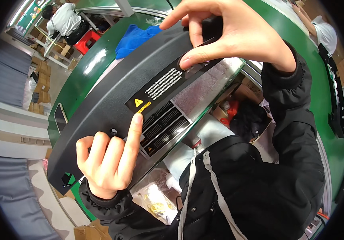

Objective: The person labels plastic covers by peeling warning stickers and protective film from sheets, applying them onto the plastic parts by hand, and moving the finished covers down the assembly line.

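Note:
A long curved black plastic panel [100, 100] lies slantwise before me. A black sticker [156, 90] with white lines of print and a yellow triangle runs along its face. My left hand [110, 160] touches the sticker's lower end with a stretched index fingertip; its other fingers bend loosely and hold nothing. At the sticker's upper end, my right hand [228, 34] has its thumb on the front, while a bent finger reaches behind the edge. Its index finger extends toward the panel's far edge. A sheet of black printed stickers [166, 126] lies just below the panel.
A blue cloth [134, 40] and a phone [60, 117] lie on the green tabletop [100, 60]. Another dark curved part [334, 96] lies at the right. Below the table edge is an open carton [256, 132]. Other people [66, 24] sit farther off.

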Action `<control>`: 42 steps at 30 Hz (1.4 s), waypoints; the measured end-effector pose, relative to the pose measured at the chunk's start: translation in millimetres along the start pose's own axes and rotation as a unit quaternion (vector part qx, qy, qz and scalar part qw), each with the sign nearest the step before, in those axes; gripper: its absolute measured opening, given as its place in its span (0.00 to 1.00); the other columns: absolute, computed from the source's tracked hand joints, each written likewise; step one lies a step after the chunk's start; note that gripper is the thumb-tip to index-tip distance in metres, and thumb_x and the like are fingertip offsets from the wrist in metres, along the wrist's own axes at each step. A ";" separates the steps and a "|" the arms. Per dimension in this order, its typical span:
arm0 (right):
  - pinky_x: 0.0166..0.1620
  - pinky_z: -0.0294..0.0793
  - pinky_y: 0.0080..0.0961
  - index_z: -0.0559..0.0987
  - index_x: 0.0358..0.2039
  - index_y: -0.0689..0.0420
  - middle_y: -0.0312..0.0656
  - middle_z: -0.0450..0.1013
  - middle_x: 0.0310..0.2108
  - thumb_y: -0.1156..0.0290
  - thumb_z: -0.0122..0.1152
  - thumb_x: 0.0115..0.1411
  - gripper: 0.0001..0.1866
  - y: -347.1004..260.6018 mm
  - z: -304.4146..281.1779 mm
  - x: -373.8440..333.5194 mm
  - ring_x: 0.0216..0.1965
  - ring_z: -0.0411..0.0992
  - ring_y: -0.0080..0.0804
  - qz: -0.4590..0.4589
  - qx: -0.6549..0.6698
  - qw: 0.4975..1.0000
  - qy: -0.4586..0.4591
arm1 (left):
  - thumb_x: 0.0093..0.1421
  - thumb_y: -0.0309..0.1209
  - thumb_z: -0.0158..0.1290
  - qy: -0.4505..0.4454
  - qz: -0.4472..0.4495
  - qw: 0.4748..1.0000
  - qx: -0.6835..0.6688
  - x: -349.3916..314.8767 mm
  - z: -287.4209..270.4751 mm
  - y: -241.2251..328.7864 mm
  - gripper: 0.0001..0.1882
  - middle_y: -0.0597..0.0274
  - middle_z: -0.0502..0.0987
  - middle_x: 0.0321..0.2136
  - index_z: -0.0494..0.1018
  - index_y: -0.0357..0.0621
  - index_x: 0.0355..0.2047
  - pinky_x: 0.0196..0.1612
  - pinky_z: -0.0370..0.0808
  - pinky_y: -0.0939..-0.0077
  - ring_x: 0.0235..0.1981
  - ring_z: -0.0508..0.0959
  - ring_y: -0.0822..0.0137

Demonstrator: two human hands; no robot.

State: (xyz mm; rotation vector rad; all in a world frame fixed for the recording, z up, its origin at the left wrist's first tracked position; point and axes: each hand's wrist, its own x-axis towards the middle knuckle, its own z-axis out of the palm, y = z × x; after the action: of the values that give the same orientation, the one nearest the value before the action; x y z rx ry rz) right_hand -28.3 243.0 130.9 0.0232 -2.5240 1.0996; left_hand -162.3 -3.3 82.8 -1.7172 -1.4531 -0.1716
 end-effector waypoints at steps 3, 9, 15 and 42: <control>0.34 0.68 0.15 0.74 0.44 0.65 0.35 0.73 0.21 0.67 0.71 0.46 0.26 4.5 0.6 3.0 0.25 0.69 0.17 -0.285 -0.186 0.939 0.045 | 0.32 0.31 0.50 -0.019 -0.016 1.000 0.003 0.1 -1.1 1.0 0.27 0.70 0.50 0.13 0.80 0.46 0.38 0.24 0.54 0.77 0.15 0.58 0.73; 0.34 0.69 0.16 0.74 0.43 0.65 0.36 0.74 0.21 0.66 0.70 0.46 0.25 -5.4 -5.6 -2.0 0.25 0.70 0.19 -0.019 -0.031 0.999 -0.012 | 0.30 0.30 0.49 -0.011 -0.008 1.000 0.004 0.6 -0.3 1.3 0.29 0.70 0.50 0.13 0.80 0.46 0.38 0.24 0.54 0.77 0.15 0.58 0.73; 0.33 0.69 0.17 0.74 0.43 0.65 0.36 0.74 0.21 0.66 0.70 0.47 0.25 -2.6 -4.7 -2.3 0.25 0.70 0.20 -0.029 -0.025 0.999 -0.014 | 0.36 0.16 0.50 -0.048 -0.015 0.998 -0.032 2.2 -6.7 2.7 0.24 0.67 0.54 0.12 0.78 0.38 0.38 0.26 0.57 0.75 0.16 0.59 0.67; 0.50 0.62 0.25 0.77 0.41 0.55 0.40 0.74 0.40 0.71 0.61 0.50 0.15 5.9 58.4 -44.2 0.47 0.69 0.31 -0.205 -0.303 0.863 0.348 | 0.29 0.26 0.49 -0.018 -0.004 1.000 -0.016 0.8 -2.7 0.6 0.28 0.68 0.51 0.14 0.79 0.44 0.38 0.24 0.57 0.76 0.15 0.59 0.71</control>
State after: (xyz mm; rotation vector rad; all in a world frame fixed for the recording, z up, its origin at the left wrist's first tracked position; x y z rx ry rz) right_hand -8.2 199.8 75.0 -0.0083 -1.9450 0.0676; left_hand -160.4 -4.5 84.6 -1.7489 -1.4903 -0.1706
